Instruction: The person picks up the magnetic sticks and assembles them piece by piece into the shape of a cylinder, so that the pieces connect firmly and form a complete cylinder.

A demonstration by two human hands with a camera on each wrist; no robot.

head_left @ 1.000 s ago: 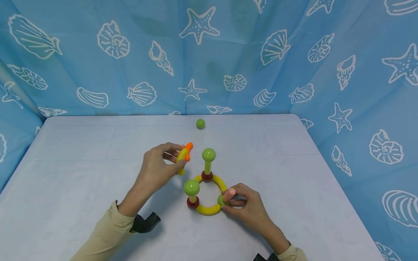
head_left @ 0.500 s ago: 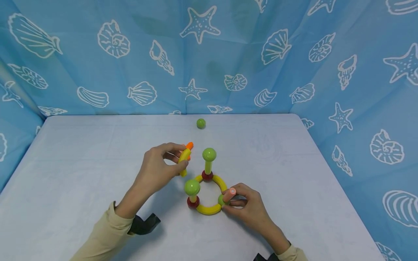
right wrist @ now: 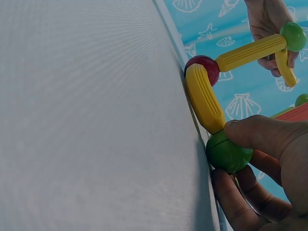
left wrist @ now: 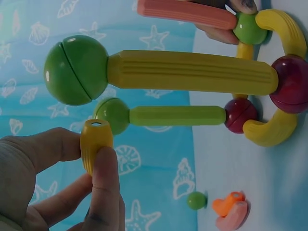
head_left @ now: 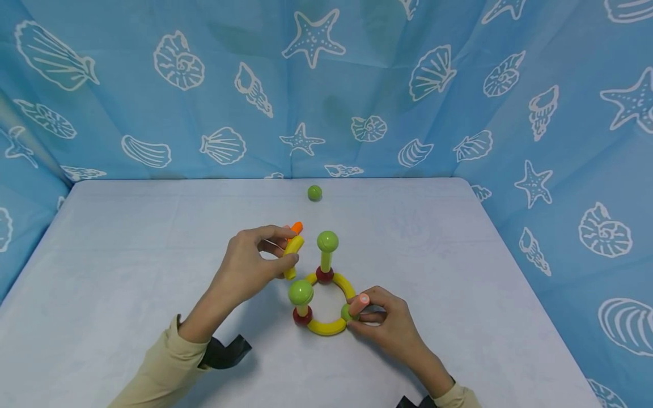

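My left hand [head_left: 250,260] pinches a short curved yellow rod [left wrist: 95,147] between thumb and fingers, in the air left of a ball-and-rod toy frame. Curved yellow rods [head_left: 327,329] form the frame's ring on the table, joined by red balls [head_left: 324,276] and a green ball [right wrist: 228,153]. My right hand [head_left: 390,323] grips that green ball at the ring's right side. From it rises a salmon-pink rod [left wrist: 187,13]. Two upright rods, one yellow [left wrist: 192,72] and one lime green [left wrist: 178,115], stand on the red balls, each topped by a green ball [head_left: 327,241].
Beyond the frame, a loose green ball [head_left: 314,192] lies near the table's back edge. Orange [head_left: 297,228] and pink [left wrist: 233,217] curved pieces lie on the table behind the left hand. A blue shell-patterned cloth [head_left: 316,90] hangs behind and at the sides.
The left hand has shifted slightly right with the yellow rod, toward the uprights, and the rod leans more. The right hand keeps its grip at the same place.
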